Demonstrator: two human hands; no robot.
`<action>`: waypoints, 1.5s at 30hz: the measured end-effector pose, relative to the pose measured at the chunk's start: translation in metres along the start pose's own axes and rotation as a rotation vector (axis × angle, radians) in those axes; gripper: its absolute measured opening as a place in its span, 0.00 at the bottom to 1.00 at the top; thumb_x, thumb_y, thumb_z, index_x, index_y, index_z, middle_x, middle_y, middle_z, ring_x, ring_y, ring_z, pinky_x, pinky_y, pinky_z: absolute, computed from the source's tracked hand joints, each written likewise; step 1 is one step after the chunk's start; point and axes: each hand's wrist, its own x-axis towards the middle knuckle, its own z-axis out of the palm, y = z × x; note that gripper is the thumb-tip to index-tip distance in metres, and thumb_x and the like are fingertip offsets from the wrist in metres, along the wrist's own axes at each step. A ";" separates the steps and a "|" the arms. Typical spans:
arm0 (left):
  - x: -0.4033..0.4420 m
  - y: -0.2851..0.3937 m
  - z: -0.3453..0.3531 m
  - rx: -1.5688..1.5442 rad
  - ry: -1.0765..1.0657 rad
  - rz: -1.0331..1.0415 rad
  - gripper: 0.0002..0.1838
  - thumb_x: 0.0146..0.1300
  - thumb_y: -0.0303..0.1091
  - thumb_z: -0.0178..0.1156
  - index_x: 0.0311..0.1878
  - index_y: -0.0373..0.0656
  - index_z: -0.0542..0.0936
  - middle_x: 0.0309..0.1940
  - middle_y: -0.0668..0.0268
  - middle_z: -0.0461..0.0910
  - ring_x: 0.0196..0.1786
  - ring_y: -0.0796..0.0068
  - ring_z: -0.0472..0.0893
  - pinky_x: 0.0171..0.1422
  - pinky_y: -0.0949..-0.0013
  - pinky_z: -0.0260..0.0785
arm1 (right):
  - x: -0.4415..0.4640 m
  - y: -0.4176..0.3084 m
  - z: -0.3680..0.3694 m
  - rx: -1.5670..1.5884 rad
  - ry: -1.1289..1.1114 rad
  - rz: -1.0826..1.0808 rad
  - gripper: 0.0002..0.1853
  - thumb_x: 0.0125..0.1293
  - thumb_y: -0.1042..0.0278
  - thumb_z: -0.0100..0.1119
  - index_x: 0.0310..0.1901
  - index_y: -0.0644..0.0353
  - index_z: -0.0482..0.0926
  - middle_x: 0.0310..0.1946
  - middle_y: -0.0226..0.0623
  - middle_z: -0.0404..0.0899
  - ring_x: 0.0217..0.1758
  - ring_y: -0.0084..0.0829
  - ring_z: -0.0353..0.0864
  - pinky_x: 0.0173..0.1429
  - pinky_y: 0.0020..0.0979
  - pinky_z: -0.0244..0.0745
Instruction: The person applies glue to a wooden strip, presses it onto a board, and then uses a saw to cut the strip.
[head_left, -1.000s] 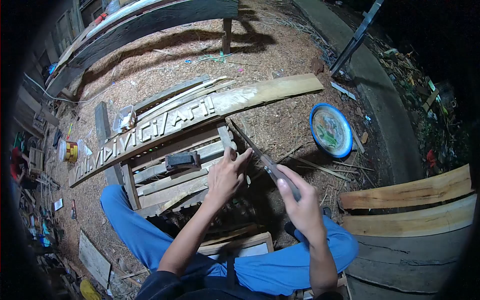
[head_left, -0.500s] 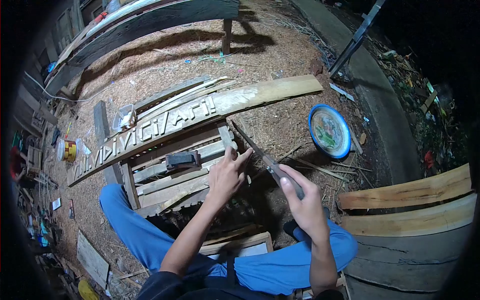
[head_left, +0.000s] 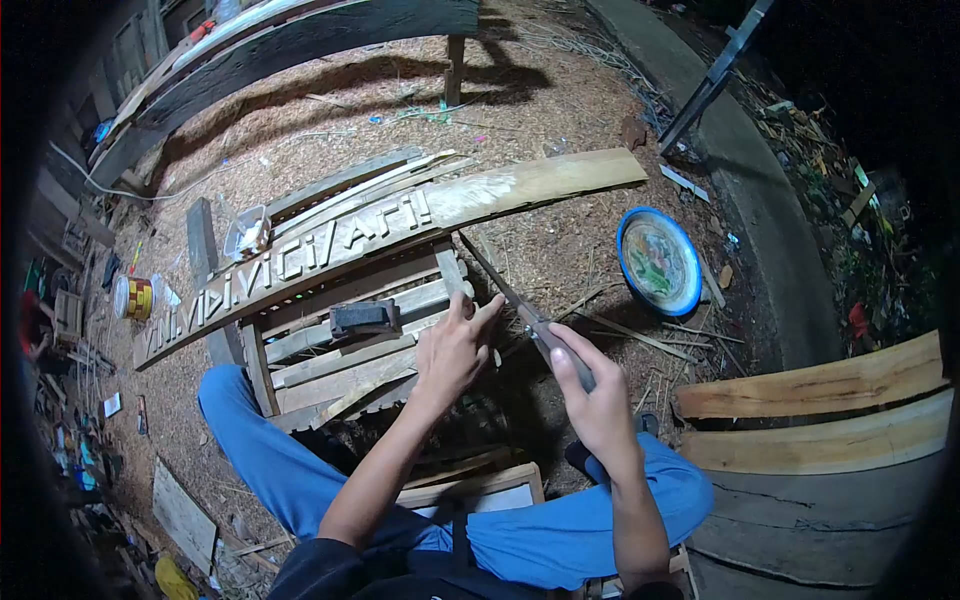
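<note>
My right hand (head_left: 598,400) is closed round the handle of a long, thin handsaw (head_left: 510,295), seen nearly edge-on. Its dark blade points forward and left, past the corner of a slatted wooden crate (head_left: 290,378). At that corner my left hand (head_left: 455,350) has its fingers bent, one finger reaching to the blade; whatever they grip is hidden. A dark block (head_left: 365,318) lies on the slats left of this hand. Across the crate's far side rests a long board (head_left: 560,180) bearing raised wooden letters (head_left: 310,250).
A blue-rimmed round tray (head_left: 660,262) lies on the shaving-covered ground at right. Beyond the lettered board is a plastic tub (head_left: 248,235); a yellow-patterned bucket (head_left: 133,298) stands left. Pale planks (head_left: 810,385) lie lower right, and a wooden bench (head_left: 300,70) stands at the back.
My right hand has slid a little forward and left with the handsaw. The left hand has stayed at the crate's corner.
</note>
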 end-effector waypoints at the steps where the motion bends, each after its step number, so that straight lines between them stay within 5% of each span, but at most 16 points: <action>1: 0.000 0.002 -0.003 0.008 -0.058 -0.042 0.41 0.54 0.30 0.67 0.75 0.71 0.77 0.56 0.56 0.77 0.44 0.54 0.87 0.42 0.53 0.82 | 0.001 0.001 0.000 -0.003 -0.010 0.014 0.20 0.79 0.64 0.61 0.65 0.66 0.82 0.54 0.55 0.89 0.60 0.42 0.90 0.63 0.38 0.81; 11: 0.001 0.004 -0.005 0.025 -0.077 -0.060 0.39 0.56 0.31 0.69 0.73 0.67 0.78 0.53 0.59 0.77 0.45 0.57 0.87 0.43 0.54 0.82 | 0.003 0.002 0.005 -0.023 0.011 -0.022 0.20 0.79 0.61 0.61 0.65 0.65 0.82 0.54 0.57 0.88 0.59 0.49 0.90 0.61 0.40 0.82; 14: 0.001 0.004 -0.005 0.034 -0.079 -0.062 0.38 0.56 0.30 0.69 0.73 0.67 0.78 0.55 0.59 0.77 0.45 0.56 0.87 0.44 0.55 0.82 | -0.003 -0.014 -0.003 -0.064 -0.080 0.044 0.21 0.80 0.64 0.60 0.66 0.67 0.81 0.57 0.50 0.88 0.60 0.34 0.88 0.66 0.35 0.78; 17: -0.001 0.000 -0.002 0.037 -0.066 -0.063 0.38 0.57 0.31 0.68 0.73 0.67 0.78 0.56 0.58 0.77 0.46 0.57 0.87 0.43 0.54 0.82 | -0.007 -0.015 -0.008 -0.073 -0.052 -0.026 0.20 0.79 0.61 0.61 0.65 0.65 0.81 0.53 0.57 0.88 0.59 0.49 0.90 0.61 0.40 0.82; 20: 0.000 0.001 0.000 0.046 -0.047 -0.035 0.37 0.57 0.31 0.68 0.73 0.68 0.78 0.56 0.58 0.77 0.46 0.57 0.87 0.43 0.54 0.82 | 0.002 -0.005 0.003 -0.052 -0.038 0.018 0.20 0.79 0.62 0.61 0.65 0.65 0.81 0.54 0.57 0.88 0.60 0.46 0.90 0.62 0.39 0.81; 22: 0.000 0.002 -0.001 0.029 -0.097 -0.078 0.46 0.53 0.30 0.69 0.77 0.76 0.73 0.57 0.54 0.76 0.45 0.53 0.87 0.43 0.53 0.82 | 0.005 -0.003 0.002 -0.039 -0.037 0.021 0.19 0.78 0.64 0.62 0.65 0.65 0.82 0.54 0.56 0.88 0.61 0.43 0.89 0.63 0.37 0.80; 26: 0.000 0.004 -0.006 0.064 -0.084 -0.056 0.39 0.56 0.31 0.69 0.74 0.68 0.77 0.55 0.59 0.77 0.47 0.58 0.87 0.42 0.55 0.83 | -0.003 -0.009 -0.021 -0.024 -0.054 0.049 0.19 0.78 0.64 0.62 0.65 0.65 0.82 0.54 0.53 0.89 0.60 0.37 0.89 0.63 0.36 0.80; 45: 0.001 0.001 -0.002 0.043 -0.106 -0.086 0.40 0.56 0.31 0.69 0.74 0.69 0.77 0.57 0.59 0.76 0.47 0.57 0.87 0.41 0.54 0.82 | -0.003 -0.013 -0.019 -0.062 -0.050 0.007 0.19 0.78 0.64 0.62 0.64 0.65 0.82 0.53 0.55 0.89 0.58 0.42 0.91 0.60 0.36 0.82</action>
